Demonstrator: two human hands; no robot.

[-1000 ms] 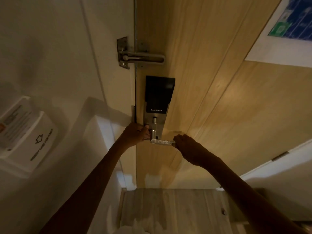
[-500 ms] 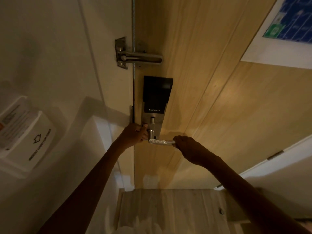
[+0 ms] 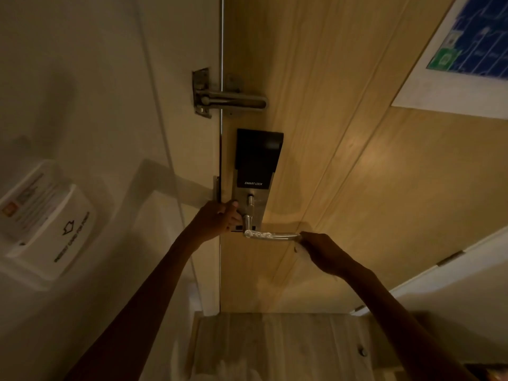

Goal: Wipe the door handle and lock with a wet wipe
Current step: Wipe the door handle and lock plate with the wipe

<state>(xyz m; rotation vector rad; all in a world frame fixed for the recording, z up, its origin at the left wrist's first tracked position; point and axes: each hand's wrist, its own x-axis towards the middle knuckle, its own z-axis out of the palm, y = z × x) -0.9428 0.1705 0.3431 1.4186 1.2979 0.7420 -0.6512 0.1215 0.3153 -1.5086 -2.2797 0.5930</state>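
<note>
A wooden door carries a black and silver smart lock (image 3: 258,158) with a metal lever door handle (image 3: 275,236) below it. White glossy streaks lie on the handle near its pivot. My left hand (image 3: 217,220) presses against the left edge of the lock plate beside the handle's base, fingers curled. My right hand (image 3: 321,250) is closed around the outer tip of the handle. No wet wipe shows clearly; a pale scrap may sit under my right fingers.
A metal swing-bar door guard (image 3: 228,97) bridges frame and door above the lock. A white key-card holder (image 3: 52,229) hangs on the left wall. A framed blue plan (image 3: 472,50) is on the door at upper right. Wood floor (image 3: 275,347) lies below.
My right hand has slid a little outward along the handle, baring more metal. My left hand has stayed by the lock plate.
</note>
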